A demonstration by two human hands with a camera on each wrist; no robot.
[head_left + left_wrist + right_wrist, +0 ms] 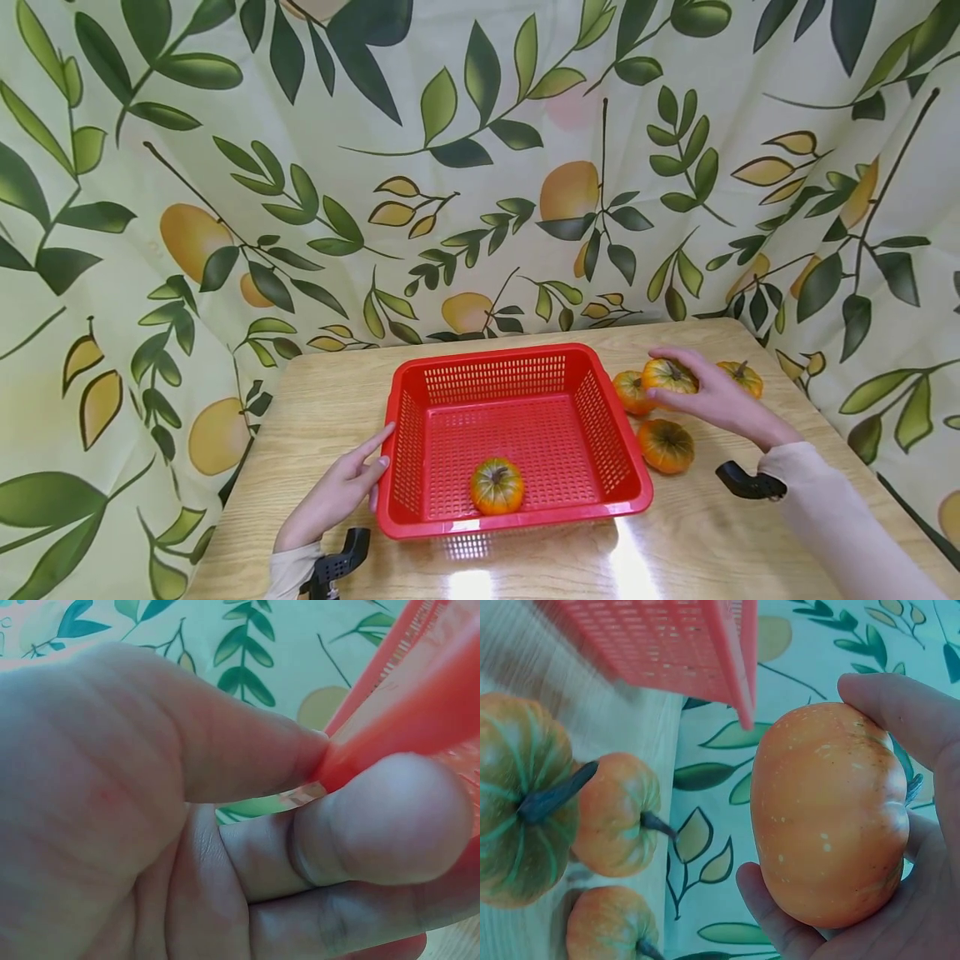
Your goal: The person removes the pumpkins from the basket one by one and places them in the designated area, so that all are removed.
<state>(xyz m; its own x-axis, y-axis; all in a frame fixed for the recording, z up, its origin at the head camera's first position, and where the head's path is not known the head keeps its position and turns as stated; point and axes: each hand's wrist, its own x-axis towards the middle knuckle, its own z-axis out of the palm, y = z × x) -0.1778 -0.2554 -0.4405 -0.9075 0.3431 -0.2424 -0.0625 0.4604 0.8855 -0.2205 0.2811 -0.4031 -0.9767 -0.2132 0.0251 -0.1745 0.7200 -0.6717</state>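
A red plastic basket [510, 527] with perforated sides stands on the table, and one small orange-green pumpkin [497, 487] sits inside it near the front. My left hand [333, 487] grips the basket's left rim; the left wrist view has the red rim [405, 712] between thumb and fingers. Right of the basket, my right hand [701, 387] holds another pumpkin [669, 376] between thumb and fingers. In the right wrist view this held pumpkin [829, 814] shows its smooth orange underside, its stem turned toward the palm.
Three more pumpkins lie on the table right of the basket: one beside its right wall [633, 392], one nearer the front [666, 446], one farther right [741, 379]. The wooden table [330, 383] meets a leaf-patterned cloth [465, 250] behind and at the sides.
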